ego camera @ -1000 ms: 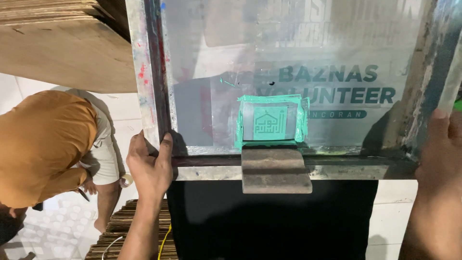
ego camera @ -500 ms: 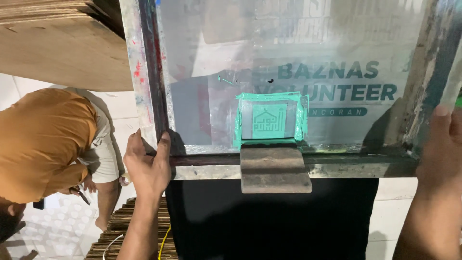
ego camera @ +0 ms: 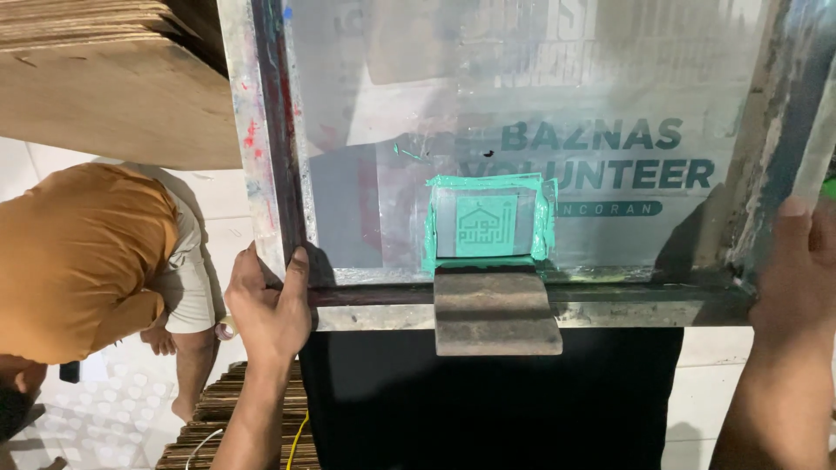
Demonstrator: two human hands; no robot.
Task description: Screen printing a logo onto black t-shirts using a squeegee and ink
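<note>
Your left hand [ego camera: 268, 306] clamps the near-left corner of the paint-stained wooden screen-printing frame [ego camera: 272, 157], right hand [ego camera: 797, 265] the near-right. It's stiff and broad, with fragile mesh [ego camera: 557, 104]: hold rails only.

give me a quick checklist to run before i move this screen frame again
1. Left hand on the frame: fingers wrapped over its near left corner. Ok.
2. Right hand on the frame: rests against the near right corner, but the fingers are hidden. Cannot tell.
3. Block on the near rail: sits centred and overhangs the edge toward you, with no hand on it. Not ok if the frame tilts.
4. Green tape around the small stencil: lies flat on all sides seen. Ok.
5. Black cloth under the frame: looks smooth. Ok.
6. Person bent over at the left: close to the frame corner. Not ok.
</note>
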